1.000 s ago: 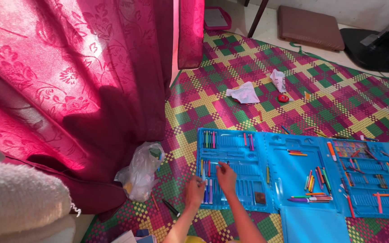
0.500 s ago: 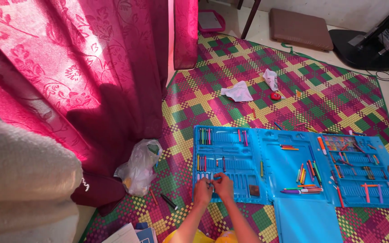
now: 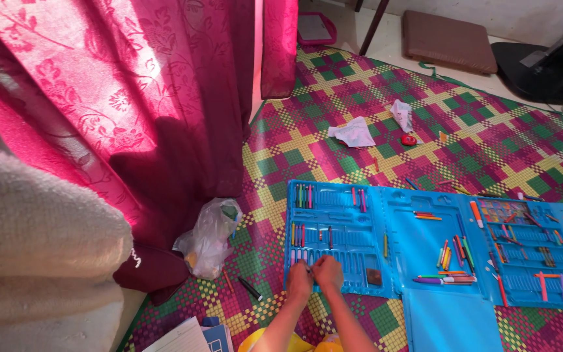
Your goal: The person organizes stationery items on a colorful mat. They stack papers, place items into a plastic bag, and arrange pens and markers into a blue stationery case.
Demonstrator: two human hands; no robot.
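A blue fold-out art set case [image 3: 340, 215] lies open on the woven mat, its slots holding several crayons and pens. My left hand [image 3: 300, 280] and my right hand [image 3: 328, 274] are pressed side by side over the bottom row of slots in the case's left panel, fingertips down among the markers. Whether either hand holds something is hidden by the fingers. Loose crayons [image 3: 454, 257] lie in the middle panel, and the right panel [image 3: 529, 261] holds more of them.
A red curtain [image 3: 131, 98] hangs at left, with a clear plastic bag [image 3: 211, 236] at its foot and a black pen [image 3: 250, 289] on the mat. Crumpled papers [image 3: 353, 132] and a small red object [image 3: 410, 140] lie farther off. A brown cushion [image 3: 449, 40] sits at the back.
My right hand drew back from the middle row, where a dark pen now sits in a slot. Both hands came together at the bottom row. The view shifted slightly.
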